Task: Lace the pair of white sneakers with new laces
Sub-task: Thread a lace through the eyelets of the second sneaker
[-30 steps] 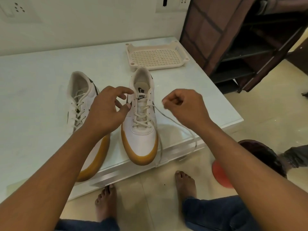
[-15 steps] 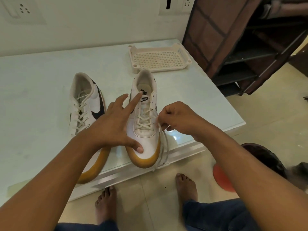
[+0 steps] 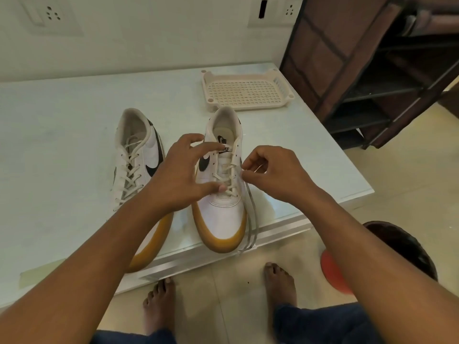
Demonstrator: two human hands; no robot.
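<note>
Left sneaker (image 3: 134,167) beside right sneaker (image 3: 221,214), tray (image 3: 260,105) behind

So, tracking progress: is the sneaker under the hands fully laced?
Partly: on the sneaker the lace crosses only low down; top eyelets are empty.

I log right sneaker (image 3: 221,209) white, black swoosh, tan sole; left sneaker (image 3: 152,151) the same; lace (image 3: 249,219) off-white; tray (image 3: 205,83) cream, grid-perforated; table (image 3: 62,145) pale green-white.

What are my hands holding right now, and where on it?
The right hand pinches the lace close beside the eyelets of the sneaker being laced. The left hand grips nothing; it rests on the laced crossings.
</note>
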